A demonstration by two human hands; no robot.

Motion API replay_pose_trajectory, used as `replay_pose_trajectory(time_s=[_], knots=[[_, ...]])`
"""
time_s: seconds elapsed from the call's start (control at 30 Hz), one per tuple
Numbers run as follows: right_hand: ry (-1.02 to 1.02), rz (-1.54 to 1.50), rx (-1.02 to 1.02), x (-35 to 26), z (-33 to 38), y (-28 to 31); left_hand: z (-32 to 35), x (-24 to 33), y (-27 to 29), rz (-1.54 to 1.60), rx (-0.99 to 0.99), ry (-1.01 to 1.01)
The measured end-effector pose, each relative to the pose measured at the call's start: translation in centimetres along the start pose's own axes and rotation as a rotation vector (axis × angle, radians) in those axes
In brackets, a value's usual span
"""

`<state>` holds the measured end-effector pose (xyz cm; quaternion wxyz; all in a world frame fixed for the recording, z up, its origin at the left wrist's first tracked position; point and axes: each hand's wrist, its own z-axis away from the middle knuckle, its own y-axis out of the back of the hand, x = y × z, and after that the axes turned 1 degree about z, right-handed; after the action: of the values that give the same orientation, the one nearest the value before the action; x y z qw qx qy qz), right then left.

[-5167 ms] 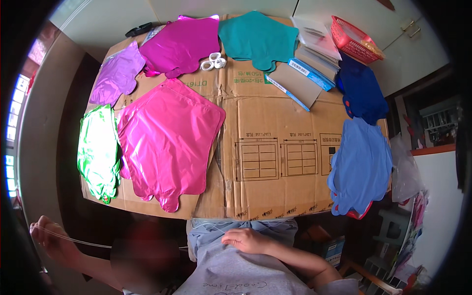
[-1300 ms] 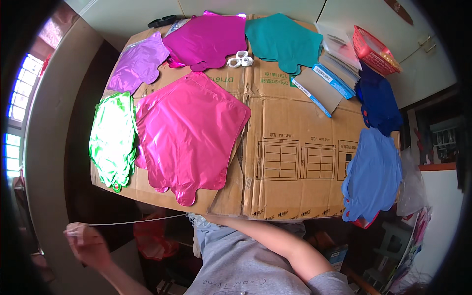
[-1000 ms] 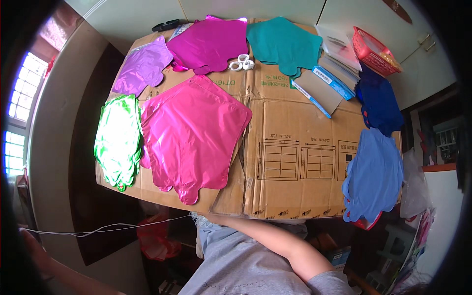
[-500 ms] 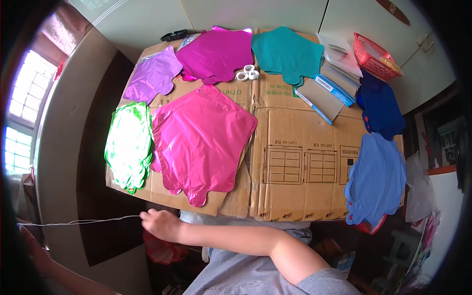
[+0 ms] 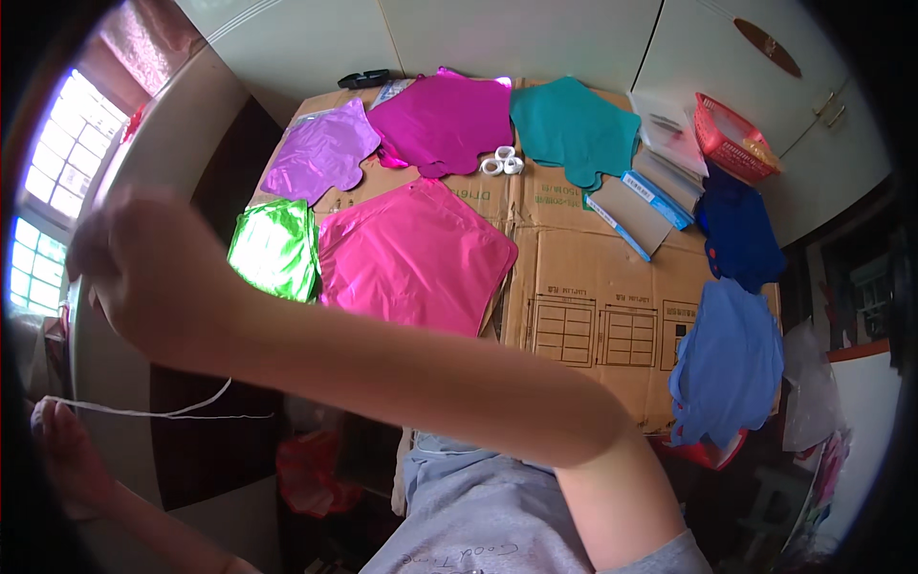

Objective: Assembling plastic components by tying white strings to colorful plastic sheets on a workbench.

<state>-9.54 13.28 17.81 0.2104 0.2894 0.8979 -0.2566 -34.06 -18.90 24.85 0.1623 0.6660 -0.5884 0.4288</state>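
Observation:
At the lower left my left hand [image 5: 72, 454] is closed on a thin white string [image 5: 143, 412], near the picture's dark rim. Two strands trail rightward from it; one has a loose end, the other rises behind my right forearm. My right hand [image 5: 143, 268] is raised high at the left, its arm crossing over the front of the cardboard. Its fingers are curled and slightly blurred, and what they hold, if anything, is hidden. Below the forearm lie pink foil balloons [image 5: 421, 253] and shiny green foil balloons [image 5: 277, 249], both flat and partly covered.
Flat purple [image 5: 320, 148], magenta [image 5: 445, 124], teal [image 5: 579, 129], navy [image 5: 741, 230] and light blue balloons [image 5: 729, 364] ring the cardboard [image 5: 555, 249]. White tape rolls [image 5: 502, 163], thin boxes [image 5: 626, 215] and a red basket [image 5: 732, 139] are at the back. A window [image 5: 72, 143] is left.
My right hand has left the string's end near the table's front edge and risen to the upper left. The string now sags with a loose end. My left hand has come further into view.

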Motion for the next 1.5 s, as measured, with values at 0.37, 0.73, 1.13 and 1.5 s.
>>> replay_pose_trajectory(time_s=[0.37,0.73,1.13,1.5], knots=[[-0.057,-0.193,0.065,-18.1,-5.8,20.0,-5.8,-6.9,-8.9,0.065,-0.284,-0.021],[-0.546,0.737,0.023,-37.4,-0.7,27.5,-12.1,-4.2,-24.0,-0.865,-0.558,0.385],[-0.392,0.959,-1.111,-39.3,2.6,14.4,-3.7,-6.3,-41.8,-0.671,-0.642,-1.21],[-0.251,0.738,-1.263,-33.4,2.2,15.1,-4.2,-5.5,-40.0,-0.533,-0.855,-0.839]])
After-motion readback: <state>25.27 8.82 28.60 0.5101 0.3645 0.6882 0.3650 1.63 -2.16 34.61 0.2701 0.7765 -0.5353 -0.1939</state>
